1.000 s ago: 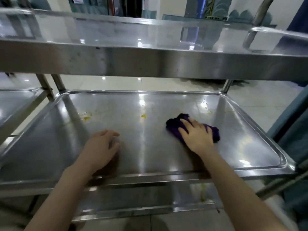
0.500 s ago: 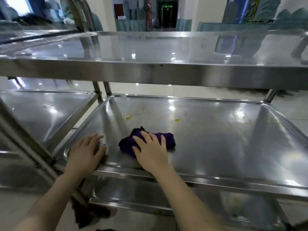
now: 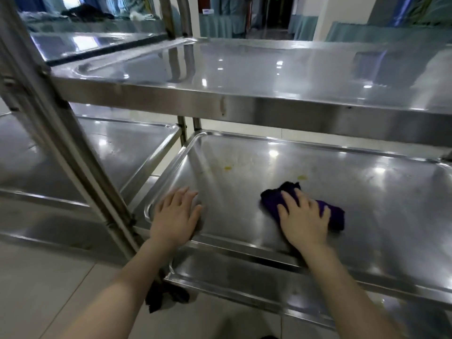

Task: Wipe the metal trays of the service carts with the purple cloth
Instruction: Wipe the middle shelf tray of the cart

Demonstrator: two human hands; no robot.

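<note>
Steel service cart, its middle tray under two hands.
Left hand rests flat at the tray's near left corner, grip slack; right hand presses straight fingers on the purple cloth mid-tray; yellow spots just beyond.

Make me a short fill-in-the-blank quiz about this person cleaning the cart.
The right hand presses a ____ cloth onto the tray.
The left hand rests flat on the tray, holding ____.
Beyond the cloth, small ____ spots mark the tray.
Missing words: purple; nothing; yellow.
</note>
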